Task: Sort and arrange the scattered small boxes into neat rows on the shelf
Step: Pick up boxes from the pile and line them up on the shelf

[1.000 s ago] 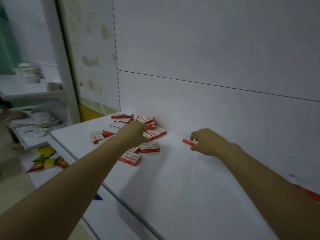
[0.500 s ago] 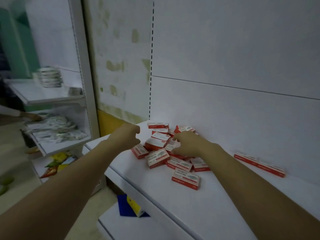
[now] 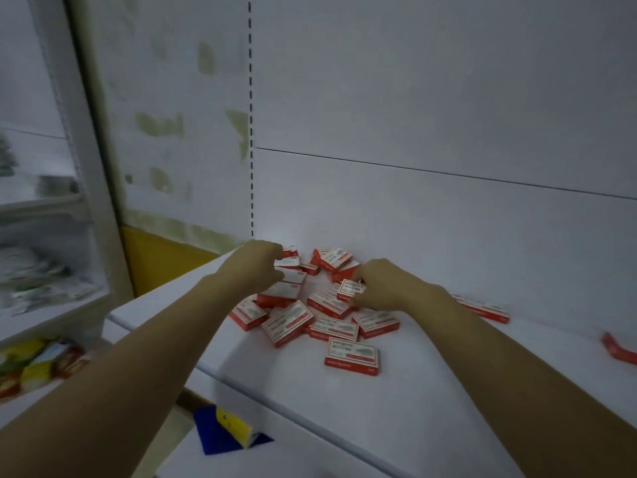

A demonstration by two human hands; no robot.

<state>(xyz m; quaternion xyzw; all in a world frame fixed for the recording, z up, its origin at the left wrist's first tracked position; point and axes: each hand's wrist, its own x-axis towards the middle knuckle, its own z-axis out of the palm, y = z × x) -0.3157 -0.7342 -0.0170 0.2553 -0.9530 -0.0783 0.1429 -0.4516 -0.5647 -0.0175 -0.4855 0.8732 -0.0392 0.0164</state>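
Several small red-and-white boxes lie in a loose heap (image 3: pixel 303 315) on the white shelf (image 3: pixel 396 401), near its back left corner. My left hand (image 3: pixel 256 262) reaches over the heap's left side, its fingers curled around a box (image 3: pixel 287 262). At the heap's right side my right hand (image 3: pixel 382 284) pinches another box (image 3: pixel 351 289), tilted up from the pile. One box (image 3: pixel 351 355) lies apart at the front. A short row of boxes (image 3: pixel 484 308) sits against the back wall to the right.
Another red box (image 3: pixel 618 350) lies at the far right edge. A neighbouring shelf unit (image 3: pixel 51 305) with blurred goods stands to the left. A blue and yellow package (image 3: pixel 231 427) lies on the lower shelf below. The shelf's front edge runs diagonally under my forearms.
The view has moved closer to the heap. My left hand moved in from the left edge onto a box. My right hand, resting on the pile before, now has a box lifted between its fingers.
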